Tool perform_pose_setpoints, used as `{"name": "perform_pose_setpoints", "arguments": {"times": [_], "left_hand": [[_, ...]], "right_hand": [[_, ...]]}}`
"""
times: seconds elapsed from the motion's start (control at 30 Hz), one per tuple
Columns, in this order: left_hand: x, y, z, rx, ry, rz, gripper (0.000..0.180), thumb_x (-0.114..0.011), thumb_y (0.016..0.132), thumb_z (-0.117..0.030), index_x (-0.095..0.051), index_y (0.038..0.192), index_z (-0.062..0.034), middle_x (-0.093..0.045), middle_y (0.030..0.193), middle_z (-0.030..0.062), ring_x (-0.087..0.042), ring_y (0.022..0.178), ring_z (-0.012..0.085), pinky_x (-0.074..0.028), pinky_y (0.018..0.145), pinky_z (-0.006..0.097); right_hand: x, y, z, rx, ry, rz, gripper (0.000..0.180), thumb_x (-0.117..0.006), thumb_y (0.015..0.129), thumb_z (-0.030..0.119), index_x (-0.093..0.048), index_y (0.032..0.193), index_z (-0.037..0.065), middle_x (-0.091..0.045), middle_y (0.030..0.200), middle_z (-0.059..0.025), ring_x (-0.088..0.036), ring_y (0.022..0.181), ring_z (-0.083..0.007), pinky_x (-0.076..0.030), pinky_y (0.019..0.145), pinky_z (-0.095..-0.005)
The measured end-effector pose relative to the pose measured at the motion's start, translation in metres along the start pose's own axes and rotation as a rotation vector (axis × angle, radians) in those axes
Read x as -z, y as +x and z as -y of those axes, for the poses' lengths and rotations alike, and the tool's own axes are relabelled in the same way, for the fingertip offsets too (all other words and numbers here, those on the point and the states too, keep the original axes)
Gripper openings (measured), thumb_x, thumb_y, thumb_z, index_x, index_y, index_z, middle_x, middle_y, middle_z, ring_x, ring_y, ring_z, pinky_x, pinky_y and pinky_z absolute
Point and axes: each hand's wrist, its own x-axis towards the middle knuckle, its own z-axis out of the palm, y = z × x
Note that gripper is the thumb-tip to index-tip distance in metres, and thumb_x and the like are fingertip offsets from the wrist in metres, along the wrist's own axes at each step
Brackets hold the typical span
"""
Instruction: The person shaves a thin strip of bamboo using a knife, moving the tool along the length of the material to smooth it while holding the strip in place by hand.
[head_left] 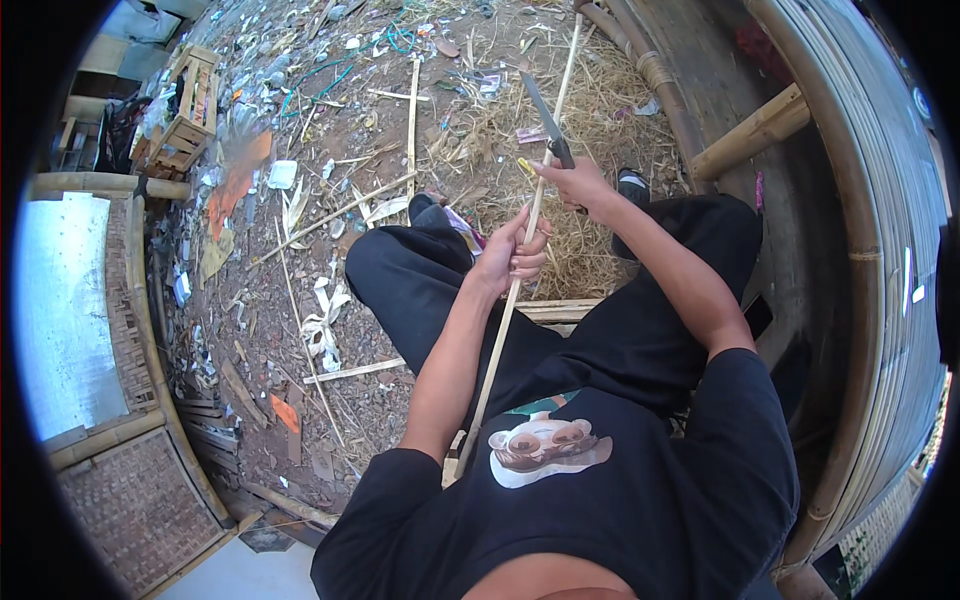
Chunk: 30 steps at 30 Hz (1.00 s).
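Note:
A long, pale bamboo strip (495, 355) runs from beside my waist up between my knees and out over the littered ground. My left hand (512, 252) is wrapped round its middle, fingers curled. Just beyond it, my right hand (583, 187) grips the dark handle of a large knife (543, 108), whose grey blade points away and to the left. The blade lies close along the strip; whether its edge touches cannot be made out. A small yellow bit (526, 166) shows at the tip of my right thumb.
Cut strips (412, 125) and curled pale shavings (320, 325) lie on the ground at the left, among scraps of rubbish. Straw (610, 110) covers the ground ahead. A wooden crate (190, 105) stands far left. Bamboo poles (755, 130) border the right side.

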Motion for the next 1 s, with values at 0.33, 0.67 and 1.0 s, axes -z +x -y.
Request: {"name": "perform_pose_setpoints", "arguments": {"times": [0.33,0.67,1.0], "left_hand": [[-0.001,-0.027,0.013,-0.085,0.579,-0.483,0.050,-0.036,0.098,-0.043,-0.053,0.111,0.0017,-0.056,0.070,0.0038,-0.054,0.056,0.0121,-0.046,0.057,0.025],[-0.029,-0.049,-0.004,-0.356,0.837,-0.783,0.041,-0.050,0.093,-0.037,-0.059,0.094,0.0037,-0.058,0.067,0.0078,-0.060,0.056,0.0126,-0.046,0.052,0.022],[-0.032,-0.015,0.037,-0.111,0.493,-0.550,0.026,-0.042,0.098,-0.031,-0.048,0.087,-0.0078,-0.032,0.052,-0.0053,-0.028,0.037,0.0058,-0.024,0.035,0.022]], "right_hand": [[0.005,0.025,0.005,0.102,-0.069,-0.177,0.027,-0.069,0.082,0.024,-0.048,0.073,0.009,-0.043,0.061,0.0015,-0.040,0.050,-0.0077,-0.032,0.042,-0.0260],[0.011,0.037,0.003,0.118,-0.184,-0.252,0.026,-0.071,0.077,0.023,-0.052,0.073,0.006,-0.049,0.060,-0.0015,-0.045,0.052,-0.0120,-0.035,0.048,-0.0300],[0.009,0.029,-0.005,0.129,-0.389,-0.208,0.035,-0.062,0.084,0.038,-0.056,0.079,0.004,-0.055,0.058,-0.0061,-0.056,0.054,-0.0196,-0.044,0.054,-0.0366]]}}
